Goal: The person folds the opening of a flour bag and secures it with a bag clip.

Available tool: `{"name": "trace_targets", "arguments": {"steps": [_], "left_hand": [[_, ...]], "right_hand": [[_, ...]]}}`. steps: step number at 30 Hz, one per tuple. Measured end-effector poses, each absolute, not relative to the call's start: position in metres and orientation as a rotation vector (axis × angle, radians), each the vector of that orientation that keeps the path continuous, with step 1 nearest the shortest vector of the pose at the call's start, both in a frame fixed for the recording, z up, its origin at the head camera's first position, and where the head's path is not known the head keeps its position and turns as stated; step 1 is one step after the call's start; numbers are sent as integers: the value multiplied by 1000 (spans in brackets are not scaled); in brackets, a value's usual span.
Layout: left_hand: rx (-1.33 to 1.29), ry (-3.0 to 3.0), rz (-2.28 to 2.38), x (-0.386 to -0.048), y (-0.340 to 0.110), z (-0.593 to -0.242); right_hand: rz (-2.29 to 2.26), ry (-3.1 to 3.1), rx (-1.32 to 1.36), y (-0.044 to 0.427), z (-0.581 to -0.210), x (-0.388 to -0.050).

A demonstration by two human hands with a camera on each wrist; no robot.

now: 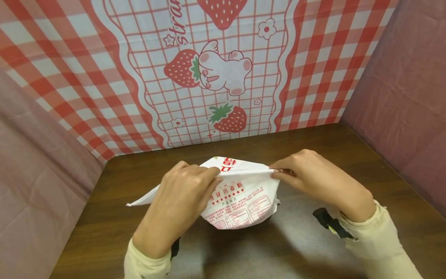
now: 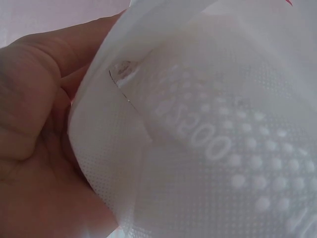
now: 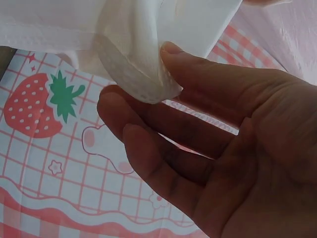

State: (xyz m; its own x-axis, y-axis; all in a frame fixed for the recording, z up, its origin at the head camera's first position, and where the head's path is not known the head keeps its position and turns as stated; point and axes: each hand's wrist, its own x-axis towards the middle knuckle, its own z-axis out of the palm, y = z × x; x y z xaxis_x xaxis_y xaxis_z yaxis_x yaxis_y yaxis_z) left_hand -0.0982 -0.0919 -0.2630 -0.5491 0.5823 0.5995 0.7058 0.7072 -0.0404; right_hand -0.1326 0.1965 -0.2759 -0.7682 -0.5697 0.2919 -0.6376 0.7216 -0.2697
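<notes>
A white flour bag (image 1: 240,211) printed in red hangs in folds just over the table, its top edge drawn out between both hands. My left hand (image 1: 182,193) grips the upper left part, and a thin pointed white end sticks out past it to the left. At the top right corner, my right hand (image 1: 310,178) pinches the edge between thumb and fingers; the right wrist view shows the folded corner (image 3: 143,74) there. Up close in the left wrist view, the bag's fabric (image 2: 198,144) has raised dots and covers the left fingertips.
Under the bag lies a brown wooden table (image 1: 303,205). A strawberry-printed checked cloth (image 1: 223,69) hangs behind it. Pink curtains flank the table at left (image 1: 38,155) and right (image 1: 400,97). Dark straps (image 1: 329,223) sit at the wrists.
</notes>
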Motion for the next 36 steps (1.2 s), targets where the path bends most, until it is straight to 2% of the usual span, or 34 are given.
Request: {"name": "trace_targets", "arguments": {"steps": [12, 36], "left_hand": [[-942, -2374, -314, -98, -93, -263], [-919, -2419, -306, -104, -100, -261]], "right_hand": [[562, -2712, 1066, 201, -276, -135], [575, -2727, 1057, 205, -275, -136]]}}
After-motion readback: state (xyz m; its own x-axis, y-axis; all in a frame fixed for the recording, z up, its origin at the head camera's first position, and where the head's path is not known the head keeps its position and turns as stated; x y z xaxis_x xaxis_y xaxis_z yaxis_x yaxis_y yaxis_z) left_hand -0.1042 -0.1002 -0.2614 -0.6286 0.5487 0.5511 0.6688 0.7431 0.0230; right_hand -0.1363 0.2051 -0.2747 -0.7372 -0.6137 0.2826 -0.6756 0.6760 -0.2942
